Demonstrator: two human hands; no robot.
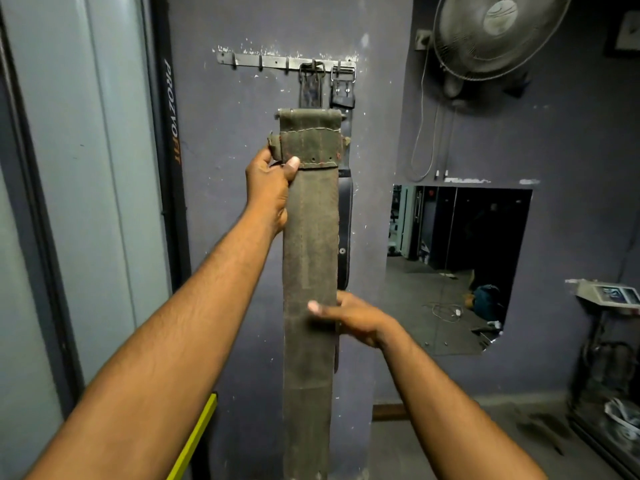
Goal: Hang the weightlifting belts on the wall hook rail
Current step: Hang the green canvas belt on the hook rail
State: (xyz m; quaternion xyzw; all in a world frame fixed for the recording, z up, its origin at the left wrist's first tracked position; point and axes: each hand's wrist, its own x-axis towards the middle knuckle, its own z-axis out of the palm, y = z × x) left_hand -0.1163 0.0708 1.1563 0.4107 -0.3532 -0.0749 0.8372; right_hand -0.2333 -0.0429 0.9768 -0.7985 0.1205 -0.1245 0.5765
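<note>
hands grip green belt upright

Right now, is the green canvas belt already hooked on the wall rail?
No: the green canvas belt is held up below the hook rail, its top end gripped by the left hand and the right hand steadying it lower down.

Both bare forearms reaching up from the lower corners of the frame toward its centre. Left hand raised higher, just left of centre, wrist straight, fingers curled and thumb pressed forward in a pinch on the edge of the worn olive-green canvas belt. Right hand lower, right of centre, palm turned inward, fingers extended leftward across the belt's front, slightly blurred.
</note>
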